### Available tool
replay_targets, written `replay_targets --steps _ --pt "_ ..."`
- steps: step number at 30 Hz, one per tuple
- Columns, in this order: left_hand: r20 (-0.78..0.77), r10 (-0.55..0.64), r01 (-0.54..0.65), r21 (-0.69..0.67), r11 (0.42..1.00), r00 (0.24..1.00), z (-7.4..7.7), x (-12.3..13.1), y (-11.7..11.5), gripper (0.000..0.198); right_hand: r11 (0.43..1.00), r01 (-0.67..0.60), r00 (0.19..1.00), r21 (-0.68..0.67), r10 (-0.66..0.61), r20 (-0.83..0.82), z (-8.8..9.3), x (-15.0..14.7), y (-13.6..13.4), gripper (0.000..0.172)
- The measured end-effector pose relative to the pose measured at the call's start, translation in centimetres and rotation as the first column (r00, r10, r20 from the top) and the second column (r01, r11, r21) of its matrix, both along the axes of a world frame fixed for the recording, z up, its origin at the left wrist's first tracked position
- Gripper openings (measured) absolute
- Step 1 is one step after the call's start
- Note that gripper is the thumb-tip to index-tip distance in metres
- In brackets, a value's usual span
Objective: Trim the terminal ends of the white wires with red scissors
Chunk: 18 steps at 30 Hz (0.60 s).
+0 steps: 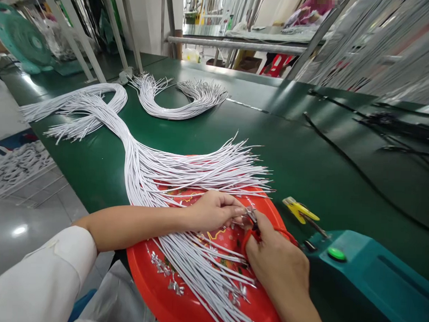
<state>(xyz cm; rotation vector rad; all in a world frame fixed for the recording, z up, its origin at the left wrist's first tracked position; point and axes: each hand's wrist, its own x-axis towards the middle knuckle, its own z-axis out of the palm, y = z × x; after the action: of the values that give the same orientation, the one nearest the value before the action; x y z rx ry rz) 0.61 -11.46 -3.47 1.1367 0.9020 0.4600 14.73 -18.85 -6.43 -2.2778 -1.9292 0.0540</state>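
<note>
My right hand [283, 264] is closed around the red handles of a pair of scissors [246, 242], whose blades are near my left fingertips. My left hand [214, 210] pinches at the blades; what it holds is too small to make out. Both hands are over a red tray [142, 276] with a printed pattern. A large bundle of white cords [137, 170] lies across the tray, its ends fanned out on both sides of my left arm. Small silvery scraps [176, 287] are scattered on the tray.
A teal machine [375, 279] with a green button stands at right, beside a yellow clip [300, 211]. Further cord bundles [174, 113] lie on the green table [272, 130]. A black cable [358, 170] crosses it. Behind are a teal fan [22, 37], metal legs and another person [307, 16].
</note>
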Motion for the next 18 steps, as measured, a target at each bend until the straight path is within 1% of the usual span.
replay_targets --steps 3,6,13,16,18 --pt "0.023 -0.001 0.0 0.021 1.0 1.0 -0.1 0.0 0.0 0.018 0.999 -0.041 0.999 -0.02 0.041 -0.007 -0.2 0.4 0.0 0.042" --pt "0.031 -0.005 0.004 0.023 1.0 1.0 -0.1 0.0 0.1 0.018 0.998 -0.065 0.997 -0.008 0.065 -0.032 -0.5 0.7 0.0 0.041" --pt "0.009 -0.003 0.003 0.031 1.0 1.0 0.0 0.1 0.2 0.013 0.991 -0.031 0.994 0.128 0.044 -0.102 -1.6 0.7 0.0 0.039" --pt "0.013 -0.012 0.012 0.052 0.999 1.0 -0.2 0.1 0.2 0.013 0.99 -0.004 0.978 0.141 0.033 -0.207 -1.7 0.7 0.2 0.037" --pt "0.016 -0.016 0.015 0.061 0.998 1.0 -0.4 0.1 0.2 0.014 0.989 0.038 0.937 0.146 0.016 -0.348 -1.4 0.7 0.4 0.032"
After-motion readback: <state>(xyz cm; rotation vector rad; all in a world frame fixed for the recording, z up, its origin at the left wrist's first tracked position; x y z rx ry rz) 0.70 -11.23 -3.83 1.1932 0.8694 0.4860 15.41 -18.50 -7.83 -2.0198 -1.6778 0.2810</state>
